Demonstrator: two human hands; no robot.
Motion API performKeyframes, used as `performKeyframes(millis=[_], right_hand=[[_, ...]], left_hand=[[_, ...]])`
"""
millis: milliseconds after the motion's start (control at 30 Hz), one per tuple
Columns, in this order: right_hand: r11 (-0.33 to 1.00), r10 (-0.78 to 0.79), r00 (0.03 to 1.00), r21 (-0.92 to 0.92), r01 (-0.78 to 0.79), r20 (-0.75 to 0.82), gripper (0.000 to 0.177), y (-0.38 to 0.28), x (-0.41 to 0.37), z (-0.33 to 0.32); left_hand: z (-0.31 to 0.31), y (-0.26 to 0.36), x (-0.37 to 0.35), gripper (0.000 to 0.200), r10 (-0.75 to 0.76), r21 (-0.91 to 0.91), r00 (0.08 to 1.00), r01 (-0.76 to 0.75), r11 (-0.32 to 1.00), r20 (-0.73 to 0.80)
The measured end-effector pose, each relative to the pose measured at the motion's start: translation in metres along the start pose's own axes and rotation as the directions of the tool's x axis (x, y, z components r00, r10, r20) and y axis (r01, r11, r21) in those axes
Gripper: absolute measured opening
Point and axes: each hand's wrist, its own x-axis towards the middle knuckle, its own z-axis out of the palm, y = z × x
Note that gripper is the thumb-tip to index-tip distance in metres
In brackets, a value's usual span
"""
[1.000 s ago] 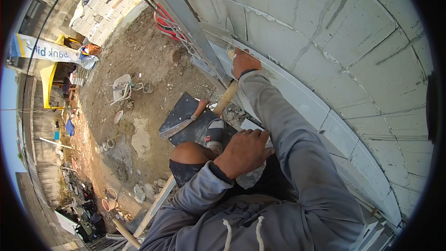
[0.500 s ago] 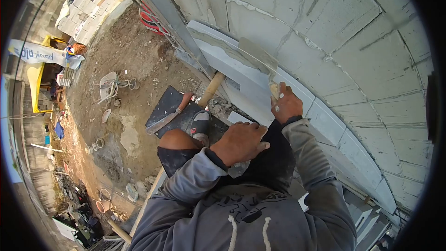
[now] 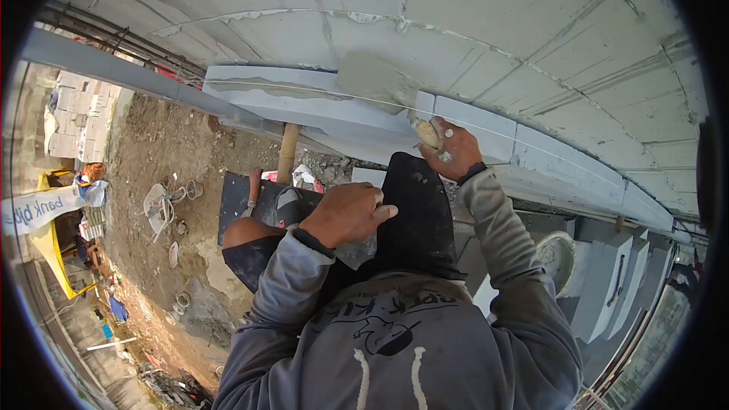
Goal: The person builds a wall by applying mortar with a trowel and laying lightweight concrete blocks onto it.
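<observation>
Stretching away at left: dirt ground (image 3: 144,152), a banner (image 3: 38,212), a wheelbarrow (image 3: 159,205). Gripping a grey plate (image 3: 357,252) at centre: left hand (image 3: 345,212), fingers curling over its edge. Blocking the view below: a black trouser leg (image 3: 414,212). Pressing a trowel (image 3: 380,80) onto the block ledge (image 3: 326,118): right hand (image 3: 452,152), fingers clamping the handle. Rising behind: a block wall (image 3: 493,7).

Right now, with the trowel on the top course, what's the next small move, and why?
Probably drag the trowel leftward along the top course. The right hand holds its mortar-coated blade flat there, while the mortar further left looks thin and streaky.
</observation>
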Motion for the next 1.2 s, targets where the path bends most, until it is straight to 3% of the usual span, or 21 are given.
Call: performKeyframes(millis=[33, 133, 233, 267, 300, 367, 400, 467, 533, 567, 633, 667, 733, 767, 833, 900, 967, 1033, 1100, 1133, 1200], right_hand=[[0.992, 0.054, 0.997, 0.112, -0.061, 0.063, 0.054, 0.003, -0.016, -0.020], [0.993, 0.075, 0.987, 0.105, -0.061, -0.144, 0.043, 0.055, -0.087, -0.025], [0.961, 0.267, 0.940, 0.136, -0.242, -0.215, 0.059, 0.106, -0.191, -0.027], [0.888, 0.456, 0.879, 0.138, -0.439, -0.138, 0.060, 0.121, -0.231, -0.029], [0.850, 0.512, 0.843, 0.241, -0.468, -0.165, 0.061, 0.104, -0.263, -0.058], [0.664, 0.748, 0.638, 0.178, -0.727, -0.185, 0.054, 0.133, -0.361, -0.047], [0.672, 0.728, 0.574, 0.223, -0.707, -0.374, 0.055, 0.131, -0.400, -0.045], [0.346, 0.925, 0.260, 0.329, -0.879, -0.279, 0.046, 0.116, -0.442, -0.065], [0.135, 0.962, 0.005, 0.462, -0.877, -0.272, 0.039, 0.125, -0.477, -0.059], [0.119, 0.948, -0.028, 0.433, -0.893, -0.318, 0.039, 0.142, -0.501, -0.046], [-0.168, 0.961, -0.248, 0.451, -0.877, -0.124, 0.039, 0.146, -0.487, -0.054], [-0.172, 0.961, -0.250, 0.456, -0.873, -0.117, 0.039, 0.165, -0.494, -0.042], [-0.116, 0.968, -0.144, 0.141, -0.983, -0.205, 0.044, 0.192, -0.511, -0.015], [-0.126, 0.969, -0.153, 0.144, -0.982, -0.195, 0.044, 0.192, -0.515, -0.007], [-0.054, 0.909, -0.066, 0.039, -0.998, -0.412, 0.057, 0.172, -0.464, -0.017], [0.286, 0.843, 0.225, 0.054, -0.957, -0.489, 0.071, 0.143, -0.432, -0.015], [0.403, 0.856, 0.325, 0.125, -0.907, -0.401, 0.094, 0.093, -0.400, 0.020], [0.085, 0.996, 0.084, 0.038, -0.996, -0.023, 0.119, 0.043, -0.365, 0.043], [-0.010, 0.998, -0.012, -0.029, -1.000, 0.063, 0.132, 0.039, -0.367, 0.081], [-0.004, 0.997, 0.001, -0.061, -0.998, -0.080, 0.131, 0.045, -0.373, 0.098], [0.075, 0.995, 0.072, 0.028, -0.997, -0.070, 0.130, 0.055, -0.390, 0.099]], left_hand=[[0.004, -0.002, 0.005, 0.045, 0.035, -0.013, 0.999, -0.034, 0.999, 0.012], [0.006, 0.001, 0.017, 0.034, 0.066, -0.066, 0.993, -0.060, 0.996, 0.096], [0.004, 0.004, 0.031, 0.034, 0.064, -0.106, 0.976, -0.042, 0.994, 0.209], [0.007, 0.000, 0.035, 0.037, 0.030, -0.119, 0.981, -0.007, 0.993, 0.189], [0.008, -0.004, 0.038, 0.041, -0.014, -0.130, 0.986, 0.036, 0.991, 0.167], [0.009, -0.011, 0.049, 0.041, -0.045, -0.054, 0.980, 0.056, 0.997, 0.194], [0.011, -0.013, 0.053, 0.042, -0.082, 0.009, 0.977, 0.082, 0.997, 0.197], [0.015, -0.017, 0.060, 0.043, -0.083, 0.030, 0.977, 0.079, 0.996, 0.198], [0.021, -0.017, 0.067, 0.044, -0.082, 0.051, 0.977, 0.073, 0.996, 0.196], [0.024, -0.017, 0.072, 0.044, -0.092, 0.061, 0.974, 0.081, 0.995, 0.207], [0.028, -0.019, 0.081, 0.044, -0.106, 0.079, 0.972, 0.091, 0.993, 0.211], [0.030, -0.021, 0.085, 0.043, -0.109, 0.089, 0.974, 0.092, 0.992, 0.200], [0.037, -0.026, 0.089, 0.043, -0.111, 0.108, 0.972, 0.090, 0.990, 0.207], [0.041, -0.029, 0.090, 0.042, -0.101, 0.068, 0.975, 0.089, 0.994, 0.199], [0.042, -0.029, 0.092, 0.042, -0.095, 0.031, 0.978, 0.091, 0.995, 0.184], [0.046, -0.024, 0.088, 0.041, -0.120, 0.053, 0.977, 0.113, 0.992, 0.174], [0.052, -0.028, 0.089, 0.040, -0.088, 0.028, 0.985, 0.084, 0.996, 0.152], [0.054, -0.028, 0.088, 0.039, -0.054, -0.002, 0.991, 0.055, 0.998, 0.122], [0.053, -0.025, 0.089, 0.037, -0.029, -0.027, 0.994, 0.032, 0.999, 0.101], [0.053, -0.023, 0.088, 0.037, -0.044, -0.029, 0.996, 0.046, 0.999, 0.084], [0.051, -0.022, 0.084, 0.036, -0.037, -0.060, 0.995, 0.043, 0.997, 0.088]])
